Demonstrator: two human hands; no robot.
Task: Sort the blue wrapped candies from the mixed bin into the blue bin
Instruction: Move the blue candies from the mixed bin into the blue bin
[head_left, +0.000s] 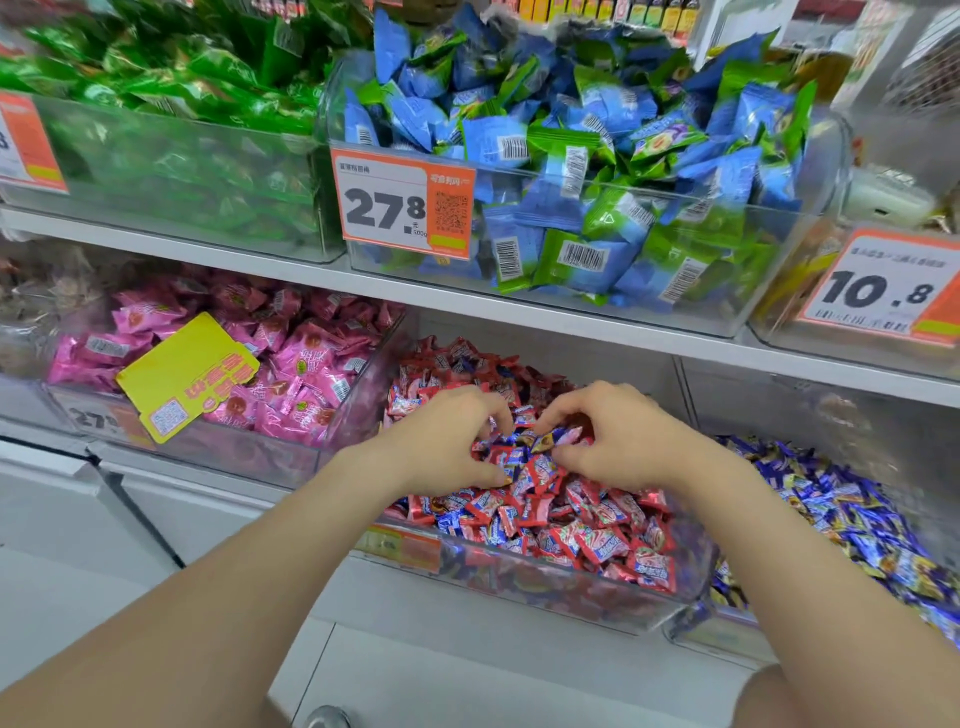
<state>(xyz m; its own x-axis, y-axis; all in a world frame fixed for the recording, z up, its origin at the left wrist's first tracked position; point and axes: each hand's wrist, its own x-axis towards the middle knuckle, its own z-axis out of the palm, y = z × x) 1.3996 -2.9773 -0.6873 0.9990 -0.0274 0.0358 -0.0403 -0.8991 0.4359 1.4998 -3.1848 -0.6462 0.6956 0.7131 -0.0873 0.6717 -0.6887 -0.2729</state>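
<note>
Both hands are down in the mixed bin (670, 605), the clear tub on the lower shelf directly in front of the person. Left hand (441, 441): fingers curled, tips pressed into the pile, thumb flat on the wrappers; whether a candy is actually pinched cannot be told, since the fingertips hide what lies under them. Right hand (618, 441): also curled, fingertips working at a small knot of blue wrapped candies (540, 439) between the two hands; a grasp looks to be forming but is not confirmed. Around the hands the pile is mostly red wrappers (587, 540), with blue ones scattered among them, several at the front left and more near the middle. Just right of the mixed bin sits the blue bin (717, 629), heaped with blue and purple-blue candies (852, 519); neither hand is near it. Judgement: sorting is partway at most. Visible blue pieces remain in the mixed bin, likely more buried, and none is in transit. Upper shelf holds a tub of blue-green packets (571, 171) with a 27.8 price tag (402, 205), not involved.
</note>
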